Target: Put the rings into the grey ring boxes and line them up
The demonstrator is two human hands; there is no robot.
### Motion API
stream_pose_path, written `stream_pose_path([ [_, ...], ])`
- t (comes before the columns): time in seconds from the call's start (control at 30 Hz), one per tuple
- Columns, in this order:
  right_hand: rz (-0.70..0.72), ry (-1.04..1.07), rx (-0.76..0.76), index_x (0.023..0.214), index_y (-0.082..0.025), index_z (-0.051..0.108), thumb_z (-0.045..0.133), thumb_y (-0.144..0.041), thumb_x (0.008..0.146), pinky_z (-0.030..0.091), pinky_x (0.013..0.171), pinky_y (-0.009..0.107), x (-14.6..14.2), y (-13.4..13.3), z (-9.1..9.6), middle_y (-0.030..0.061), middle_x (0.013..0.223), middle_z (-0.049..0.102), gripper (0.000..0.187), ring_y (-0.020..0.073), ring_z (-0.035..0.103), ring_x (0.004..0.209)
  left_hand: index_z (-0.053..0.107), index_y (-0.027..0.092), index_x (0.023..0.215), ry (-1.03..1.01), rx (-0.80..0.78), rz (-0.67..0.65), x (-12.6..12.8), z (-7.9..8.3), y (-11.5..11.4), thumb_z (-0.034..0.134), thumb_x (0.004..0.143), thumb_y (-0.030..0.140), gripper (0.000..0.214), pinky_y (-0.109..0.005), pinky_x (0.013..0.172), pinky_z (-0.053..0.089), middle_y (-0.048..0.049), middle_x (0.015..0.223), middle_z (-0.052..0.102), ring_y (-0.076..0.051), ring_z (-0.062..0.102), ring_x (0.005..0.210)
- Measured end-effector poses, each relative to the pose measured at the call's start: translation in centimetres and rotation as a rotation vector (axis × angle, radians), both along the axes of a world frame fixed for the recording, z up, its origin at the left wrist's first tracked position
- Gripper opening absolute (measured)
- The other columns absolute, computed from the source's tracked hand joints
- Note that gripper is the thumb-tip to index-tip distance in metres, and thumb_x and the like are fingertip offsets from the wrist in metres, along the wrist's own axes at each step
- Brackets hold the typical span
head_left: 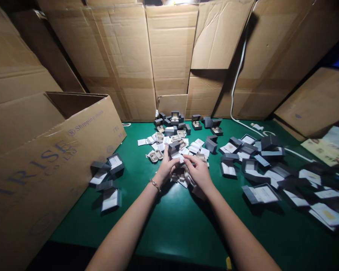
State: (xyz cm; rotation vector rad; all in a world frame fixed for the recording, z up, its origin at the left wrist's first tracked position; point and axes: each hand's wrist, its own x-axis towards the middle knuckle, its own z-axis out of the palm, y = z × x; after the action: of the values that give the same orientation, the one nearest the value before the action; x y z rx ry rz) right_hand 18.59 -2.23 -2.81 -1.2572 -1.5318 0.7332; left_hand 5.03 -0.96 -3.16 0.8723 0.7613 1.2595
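Note:
A small dark grey jewellery box (174,147) with its lid raised is gripped by my left hand (167,166), thumb along its front. My right hand (197,169) has its fingertips pinched at a white piece (182,159) at the box's opening; whether it is paper or a lining I cannot tell. Below and behind my hands lies a loose pile of white paper slips (196,146) and beige box inserts (156,155). Close to my right hand stands another grey box (211,144).
Several open grey boxes with white linings (261,194) spread over the right of the green table (169,226). A few more boxes (110,199) sit at left beside a large carton (81,150). Cardboard panels (172,49) wall the back; a white cable (237,81) hangs at right.

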Motion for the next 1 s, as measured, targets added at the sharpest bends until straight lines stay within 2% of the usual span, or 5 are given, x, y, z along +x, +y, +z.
stream_pose_path([
  [0.1, -0.007, 0.085, -0.031, 0.091, -0.019, 0.073, 0.057, -0.038, 0.078, 0.052, 0.078, 0.036, 0.07, 0.22, -0.19, 0.0088, 0.097, 0.073, 0.029, 0.023, 0.066, 0.089, 0.036, 0.025, 0.139, -0.05, -0.015, -0.075, -0.09, 0.55, 0.0, 0.072, 0.064, 0.014, 0.083, -0.035, 0.089, 0.049, -0.0096, 0.118, 0.061, -0.02, 0.061, 0.101],
  [0.23, 0.016, 0.173, -0.137, 0.089, -0.017, 0.073, 0.063, -0.041, 0.073, 0.052, 0.067, 0.034, 0.33, 0.37, -0.17, 0.0086, 0.09, 0.072, 0.03, 0.0207, 0.064, 0.075, 0.037, 0.024, 0.138, -0.079, -0.048, -0.145, -0.27, 0.62, 0.0, 0.071, 0.064, 0.013, 0.082, -0.03, 0.08, 0.052, -0.0077, 0.107, 0.065, -0.018, 0.063, 0.091],
  [0.43, 0.013, 0.177, -0.159, 0.085, -0.016, 0.073, 0.065, -0.042, 0.071, 0.048, 0.054, 0.029, 0.45, 0.38, 0.01, 0.0067, 0.077, 0.07, 0.03, 0.0168, 0.058, 0.061, 0.037, 0.023, 0.136, -0.08, -0.119, -0.125, -0.35, 0.68, -0.05, 0.07, 0.062, 0.01, 0.083, -0.03, 0.079, 0.052, -0.0065, 0.1, 0.068, -0.017, 0.066, 0.085],
  [0.63, 0.014, 0.183, -0.216, 0.081, -0.016, 0.072, 0.066, -0.044, 0.068, 0.043, 0.051, 0.027, 0.45, 0.33, 0.24, 0.0045, 0.069, 0.067, 0.031, 0.0147, 0.053, 0.055, 0.038, 0.023, 0.136, -0.017, -0.122, -0.125, -0.4, 0.54, 0.03, 0.073, 0.06, 0.012, 0.085, -0.028, 0.075, 0.052, -0.0049, 0.094, 0.068, -0.015, 0.065, 0.077],
  [1.0, 0.099, 0.339, -0.365, 0.077, -0.017, 0.068, 0.072, -0.041, 0.057, 0.039, 0.049, 0.024, 0.64, 0.57, 0.3, -0.0009, 0.064, 0.064, 0.032, 0.0108, 0.049, 0.05, 0.033, 0.027, 0.139, 0.085, -0.085, -0.135, -0.72, 0.66, -0.23, 0.071, 0.059, 0.01, 0.09, -0.029, 0.077, 0.05, -0.0052, 0.102, 0.063, -0.015, 0.062, 0.083],
])
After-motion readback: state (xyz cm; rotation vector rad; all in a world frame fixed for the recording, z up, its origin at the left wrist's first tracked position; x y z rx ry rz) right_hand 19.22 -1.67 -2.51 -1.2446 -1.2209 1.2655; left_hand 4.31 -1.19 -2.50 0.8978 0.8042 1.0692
